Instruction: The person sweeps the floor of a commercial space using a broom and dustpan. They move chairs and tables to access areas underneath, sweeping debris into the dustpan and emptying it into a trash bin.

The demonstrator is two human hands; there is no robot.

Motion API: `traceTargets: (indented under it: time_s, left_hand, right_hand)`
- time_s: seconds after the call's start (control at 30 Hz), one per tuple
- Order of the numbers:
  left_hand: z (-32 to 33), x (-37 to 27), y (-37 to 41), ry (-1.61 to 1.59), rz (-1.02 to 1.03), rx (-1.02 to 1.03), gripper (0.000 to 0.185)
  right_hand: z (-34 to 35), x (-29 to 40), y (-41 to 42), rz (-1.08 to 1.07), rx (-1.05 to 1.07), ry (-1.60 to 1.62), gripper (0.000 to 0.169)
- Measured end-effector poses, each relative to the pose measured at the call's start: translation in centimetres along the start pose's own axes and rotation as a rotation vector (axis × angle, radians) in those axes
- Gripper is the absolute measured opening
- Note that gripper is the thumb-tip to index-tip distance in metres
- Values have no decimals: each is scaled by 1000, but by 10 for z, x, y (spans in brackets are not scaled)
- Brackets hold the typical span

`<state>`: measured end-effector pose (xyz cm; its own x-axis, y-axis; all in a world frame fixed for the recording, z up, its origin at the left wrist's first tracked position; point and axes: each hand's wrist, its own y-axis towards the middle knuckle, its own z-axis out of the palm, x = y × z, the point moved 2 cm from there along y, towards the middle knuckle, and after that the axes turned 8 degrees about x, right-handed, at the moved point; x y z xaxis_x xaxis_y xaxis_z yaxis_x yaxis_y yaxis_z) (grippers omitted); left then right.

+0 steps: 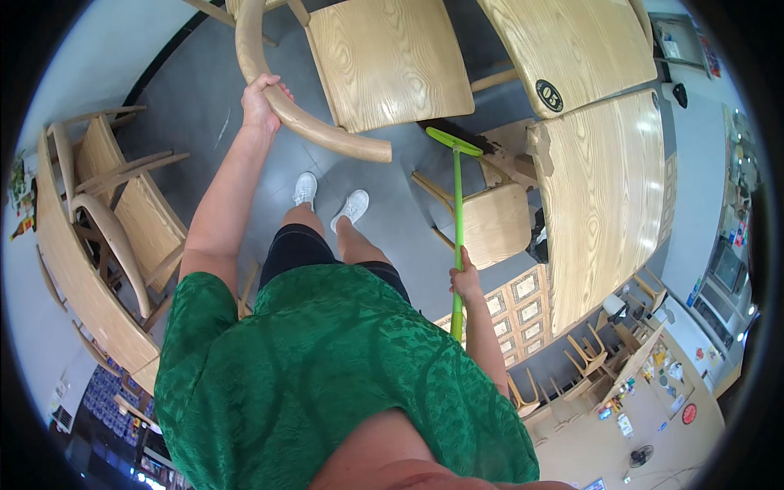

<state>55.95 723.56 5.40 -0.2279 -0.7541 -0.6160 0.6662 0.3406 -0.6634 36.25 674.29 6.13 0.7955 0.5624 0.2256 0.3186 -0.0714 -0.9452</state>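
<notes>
My left hand (pixel 262 105) grips the curved wooden backrest rail (pixel 324 133) of a chair whose flat wooden seat (pixel 392 61) lies beyond the rail. My right hand (pixel 467 278) is wrapped around the bright green pole (pixel 458 208) of a long-handled floor tool. At the pole's far end, the green head (pixel 454 141) is near a dark patch by the tables; its underside is hidden, so its exact kind cannot be told. Just right of the pole stands a small wooden chair (pixel 496 223), its seat partly beside the table edge.
Two wooden tables (pixel 606 202) (pixel 576 49) stand at the right, one with a round black number disc (pixel 549 95). Chairs rest on a wooden table (pixel 92 269) at the left. A dark bag (pixel 539 237) lies under the right table. Grey tiled floor (pixel 269 177) surrounds my white shoes.
</notes>
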Motion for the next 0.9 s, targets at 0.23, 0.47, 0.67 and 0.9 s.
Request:
traceTargets:
  time_s: [0.23, 0.47, 0.67, 0.9]
  left_hand:
    - [2, -9, 23, 4, 61, 40, 31]
    - [-51, 35, -31, -188, 127, 0, 44]
    - [-62, 11, -39, -202, 115, -64, 46]
    - [13, 22, 6, -182, 244, 2, 25]
  right_hand:
    - [-1, 1, 6, -31, -52, -119, 70]
    - [10, 8, -11, -9, -51, 1, 69]
    - [21, -2, -8, -48, -65, 17, 69]
    - [31, 2, -12, -7, -33, -43, 69]
